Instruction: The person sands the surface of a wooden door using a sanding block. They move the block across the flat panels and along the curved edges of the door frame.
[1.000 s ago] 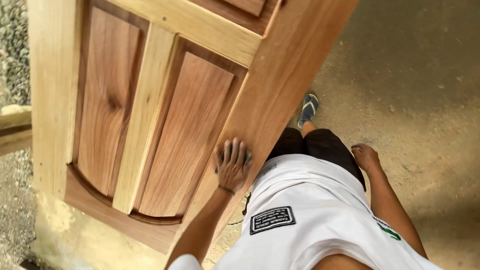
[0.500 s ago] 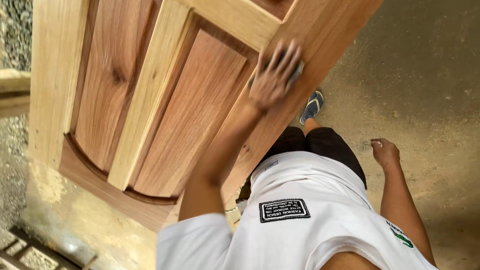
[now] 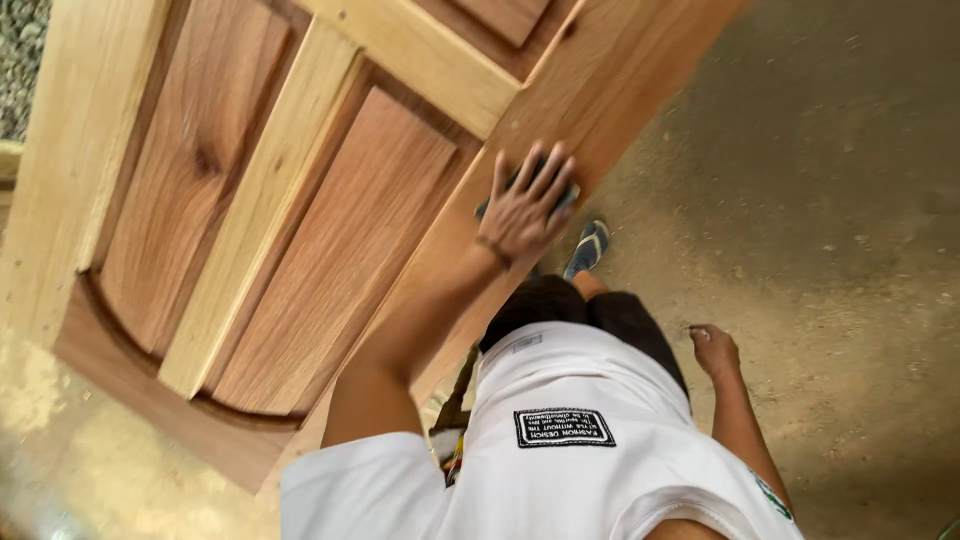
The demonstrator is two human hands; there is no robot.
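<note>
A panelled wooden door (image 3: 300,200) lies flat in front of me, with pale rails and reddish inset panels. My left hand (image 3: 525,205) presses a small dark sanding pad (image 3: 565,195) flat against the door's right-hand stile, fingers spread over it. My right hand (image 3: 715,350) hangs at my side, loosely curled, holding nothing that I can see. My white shirt (image 3: 580,450) and dark shorts fill the lower middle.
Sandy, dusty ground (image 3: 830,200) spreads out to the right. One foot in a blue sandal (image 3: 588,248) stands just beside the door's edge. A pale concrete patch (image 3: 60,440) lies below the door at lower left, with gravel (image 3: 20,60) at the upper left.
My left hand slid the pad up along the stile from its low spot, then came back down a little. The right hand stayed hanging at my side.
</note>
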